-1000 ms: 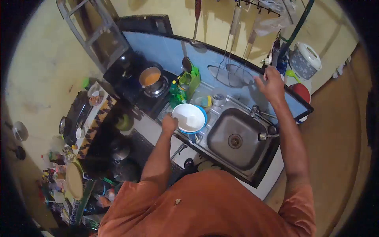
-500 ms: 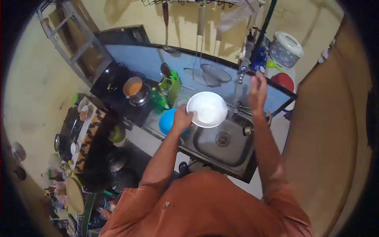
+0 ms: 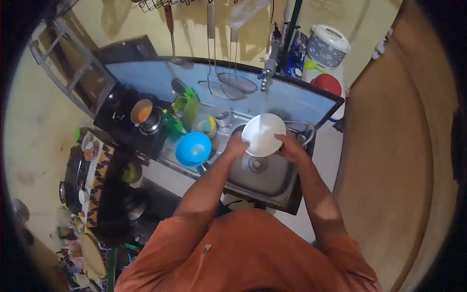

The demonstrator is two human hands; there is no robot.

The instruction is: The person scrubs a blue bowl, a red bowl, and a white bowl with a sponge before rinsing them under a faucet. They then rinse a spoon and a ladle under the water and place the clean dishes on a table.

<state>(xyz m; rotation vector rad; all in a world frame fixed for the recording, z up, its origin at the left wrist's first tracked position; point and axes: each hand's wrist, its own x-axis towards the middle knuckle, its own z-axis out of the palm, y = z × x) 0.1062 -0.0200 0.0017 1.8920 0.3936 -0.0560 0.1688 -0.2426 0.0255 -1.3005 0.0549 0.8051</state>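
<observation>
A white bowl [image 3: 263,136] is held over the sink [image 3: 272,187], under the tap [image 3: 265,80]. Water runs from the tap into it. My left hand [image 3: 237,147] grips the bowl's left rim, thumb on the inner side. On the right rim, my right hand [image 3: 293,147] holds it the same way; the fingers underneath are hidden. A blue bowl [image 3: 193,149] sits on the drainboard left of the sink, close to my left forearm.
Behind the blue bowl stand a green bottle [image 3: 173,125] and a green utensil holder [image 3: 187,106]. A pot of orange liquid [image 3: 142,113] is on the stove at left. Strainers [image 3: 221,89] hang on the wall. A flowered container [image 3: 328,46] and red bowl [image 3: 327,85] stand at back right.
My right hand has come down from near the tap to the bowl's right rim. The white bowl is now under the tap, and water is running.
</observation>
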